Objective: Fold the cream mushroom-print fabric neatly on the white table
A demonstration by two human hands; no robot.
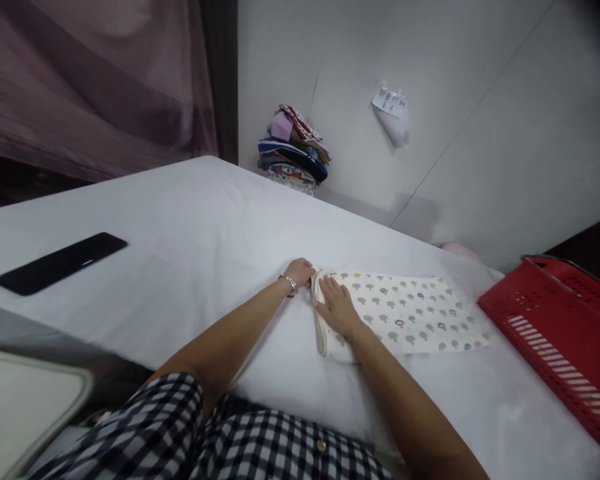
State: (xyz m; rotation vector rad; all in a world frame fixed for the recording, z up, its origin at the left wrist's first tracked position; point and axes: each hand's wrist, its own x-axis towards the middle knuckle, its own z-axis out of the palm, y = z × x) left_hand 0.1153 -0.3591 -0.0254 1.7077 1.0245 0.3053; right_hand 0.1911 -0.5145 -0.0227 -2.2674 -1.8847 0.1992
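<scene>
A folded white cloth (405, 310) printed with small grey mushrooms and a few coloured ones lies flat on the white-covered table (190, 267). My right hand (337, 308) rests flat on its left part, fingers spread and holding nothing. At the folded left edge, my left hand (300, 271), with a bracelet at the wrist, has its fingers curled at the cloth's far corner. Those fingertips are partly hidden, but they look closed on the edge. Several layers show along that rounded left fold.
A red plastic basket (545, 333) stands at the table's right end. A black flat slab like a phone (60, 263) lies on the left. Beyond the far edge, a stack of folded clothes (295, 150) sits near a paper note (391, 113). A purplish curtain (95, 80) hangs at upper left.
</scene>
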